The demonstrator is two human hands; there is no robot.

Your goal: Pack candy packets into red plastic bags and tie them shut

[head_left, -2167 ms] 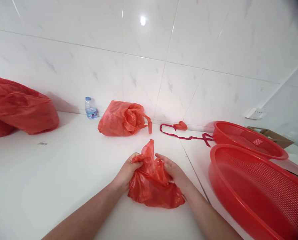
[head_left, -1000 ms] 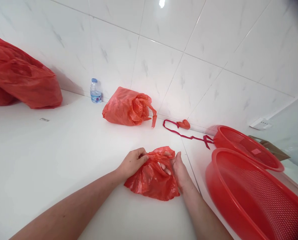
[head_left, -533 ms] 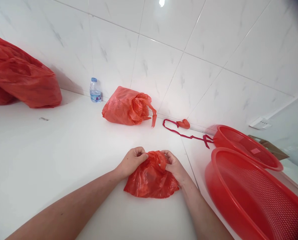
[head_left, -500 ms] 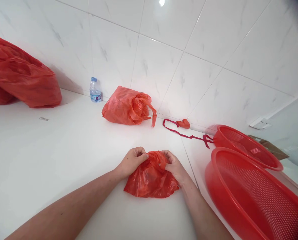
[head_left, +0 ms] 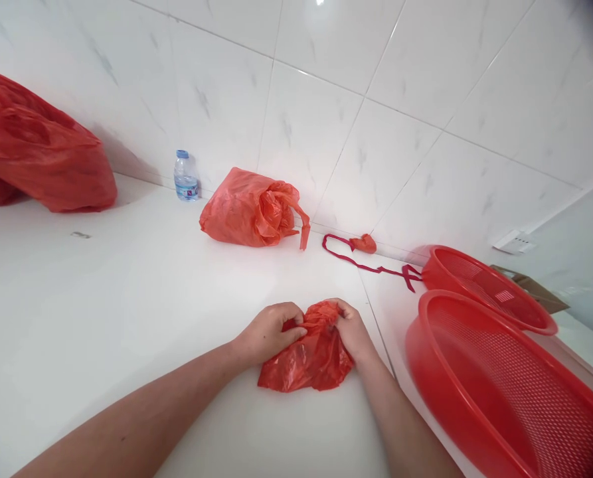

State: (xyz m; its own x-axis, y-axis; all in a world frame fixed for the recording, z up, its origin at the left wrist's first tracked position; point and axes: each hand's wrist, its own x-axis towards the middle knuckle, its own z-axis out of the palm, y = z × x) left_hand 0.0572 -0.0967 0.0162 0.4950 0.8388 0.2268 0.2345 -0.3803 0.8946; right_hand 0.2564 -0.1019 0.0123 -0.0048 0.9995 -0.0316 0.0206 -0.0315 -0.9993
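Note:
A small red plastic bag (head_left: 306, 362) lies on the white table (head_left: 141, 299), crumpled and partly see-through, its gathered top pointing away from me. My left hand (head_left: 276, 332) pinches the top from the left between thumb and fingers. On the opposite side, my right hand (head_left: 350, 326) is closed on the bag's upper right edge, some of its fingertips hidden behind the plastic. What the bag contains, if anything, I cannot make out.
Near the tiled wall stand a water bottle (head_left: 185, 178) and a fuller red bag (head_left: 241, 209). A large red bag (head_left: 52, 159) is at the far left. Right of my hands are two red plastic baskets (head_left: 450, 378), a dark red strap (head_left: 346, 257) and a small red bundle (head_left: 364, 243).
My left hand has shifted right along the bag's top, bringing both hands closer together. The bag is bunched narrower, and the loop near its top right has been folded in.

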